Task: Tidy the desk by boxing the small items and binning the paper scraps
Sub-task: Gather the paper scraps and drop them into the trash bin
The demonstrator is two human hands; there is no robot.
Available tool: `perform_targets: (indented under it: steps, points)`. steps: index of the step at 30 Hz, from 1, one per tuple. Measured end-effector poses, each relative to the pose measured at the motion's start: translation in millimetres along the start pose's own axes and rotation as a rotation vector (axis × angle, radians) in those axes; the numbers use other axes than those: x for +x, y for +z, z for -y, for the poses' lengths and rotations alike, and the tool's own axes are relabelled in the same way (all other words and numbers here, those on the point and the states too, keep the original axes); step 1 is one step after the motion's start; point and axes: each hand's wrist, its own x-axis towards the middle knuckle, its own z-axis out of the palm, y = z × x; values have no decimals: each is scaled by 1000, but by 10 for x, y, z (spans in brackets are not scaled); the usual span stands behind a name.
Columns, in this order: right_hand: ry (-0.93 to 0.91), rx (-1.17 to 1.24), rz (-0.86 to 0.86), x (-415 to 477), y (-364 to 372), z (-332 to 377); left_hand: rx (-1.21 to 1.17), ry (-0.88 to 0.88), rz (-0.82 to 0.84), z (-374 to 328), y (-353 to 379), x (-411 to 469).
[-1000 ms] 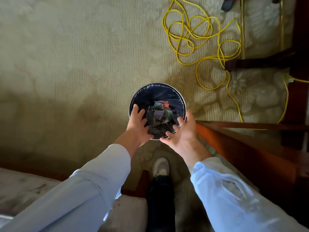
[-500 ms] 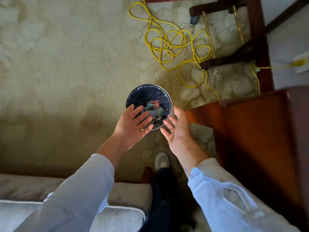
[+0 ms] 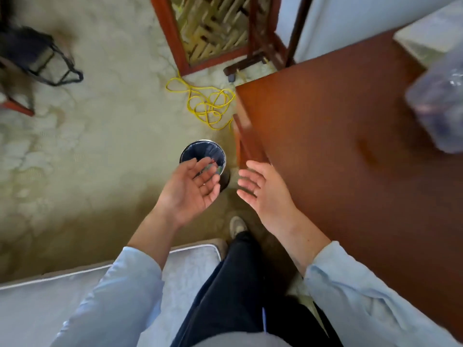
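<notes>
Both hands have risen from the bin — left hand and right hand palm-up, fingers relaxed, holding nothing. The scraps, visible earlier, now hide behind the left fingers; the desk fills the right.

bin dk blue liner; cable yellow; desk red-brown; sleeves lt blue
</notes>
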Motion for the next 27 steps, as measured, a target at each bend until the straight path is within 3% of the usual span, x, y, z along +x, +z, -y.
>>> perform_targets:
  steps: [13, 22, 27]
  points:
    - [-358, 218, -90, -2333, -1511, 278, 330, -73, 398, 1039, 1287, -1651]
    - [-505, 468, -253, -2989, -2291, 567, 573, -213, 530, 1574, 2315, -1922]
    - [-604, 679, -411, -3190, -2757, 616, 747, -381, 627, 1895, 2869, -1779]
